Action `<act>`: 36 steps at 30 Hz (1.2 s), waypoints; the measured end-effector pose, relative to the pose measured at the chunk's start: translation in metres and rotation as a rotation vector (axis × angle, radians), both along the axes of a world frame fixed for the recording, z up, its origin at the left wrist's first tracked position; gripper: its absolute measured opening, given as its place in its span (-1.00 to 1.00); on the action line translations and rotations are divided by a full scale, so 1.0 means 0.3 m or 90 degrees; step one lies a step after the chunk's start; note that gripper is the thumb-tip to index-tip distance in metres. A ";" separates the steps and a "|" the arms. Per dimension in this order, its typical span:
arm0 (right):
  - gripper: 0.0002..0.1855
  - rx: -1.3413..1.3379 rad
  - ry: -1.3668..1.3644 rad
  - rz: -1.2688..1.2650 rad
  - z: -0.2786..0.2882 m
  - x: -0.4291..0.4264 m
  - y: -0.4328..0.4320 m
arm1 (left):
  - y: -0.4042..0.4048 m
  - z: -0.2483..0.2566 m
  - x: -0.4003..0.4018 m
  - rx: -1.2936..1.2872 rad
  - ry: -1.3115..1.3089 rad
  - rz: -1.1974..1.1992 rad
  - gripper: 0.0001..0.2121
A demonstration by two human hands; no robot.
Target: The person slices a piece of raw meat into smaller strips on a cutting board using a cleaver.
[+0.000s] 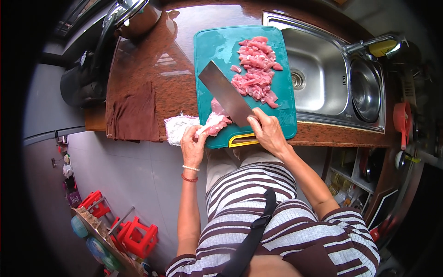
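Note:
A teal plastic cutting board (216, 45) with a yellow-edged handle lies on the counter. My right hand (268, 131) is closed around the handle end of a metal cleaver (226, 93), whose broad blade slants up and left over the board. My left hand (193, 143) pinches the whitish end of a larger piece of raw meat (217, 124) at the board's near left corner. Part of that meat is hidden behind the blade. A heap of cut raw meat pieces (256, 69) covers the board's right half, with one small piece just left of it.
A white cloth (178, 127) lies beside the board, partly behind my left hand. Farther left is a brown cloth (135, 116) at the counter edge. A steel sink (320, 83) with a faucet (373, 43) adjoins the board's right side. A pot (143, 20) stands at the back left.

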State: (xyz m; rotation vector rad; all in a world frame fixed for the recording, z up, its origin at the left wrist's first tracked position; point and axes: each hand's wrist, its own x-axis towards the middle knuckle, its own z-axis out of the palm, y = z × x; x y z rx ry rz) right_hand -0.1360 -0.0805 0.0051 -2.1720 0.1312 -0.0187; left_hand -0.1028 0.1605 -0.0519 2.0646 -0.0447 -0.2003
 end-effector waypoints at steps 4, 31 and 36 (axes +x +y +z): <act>-0.88 -0.036 -0.007 -0.007 0.019 -0.038 -0.001 | -0.009 0.053 0.005 -0.021 0.081 0.013 -0.83; -0.80 -0.328 -0.033 0.205 -0.005 -0.027 -0.007 | -0.240 -0.013 0.042 0.207 -0.295 0.010 -0.77; -0.82 -0.279 -0.079 0.189 -0.041 0.090 0.097 | -0.239 -0.011 0.044 0.147 -0.312 0.034 -0.82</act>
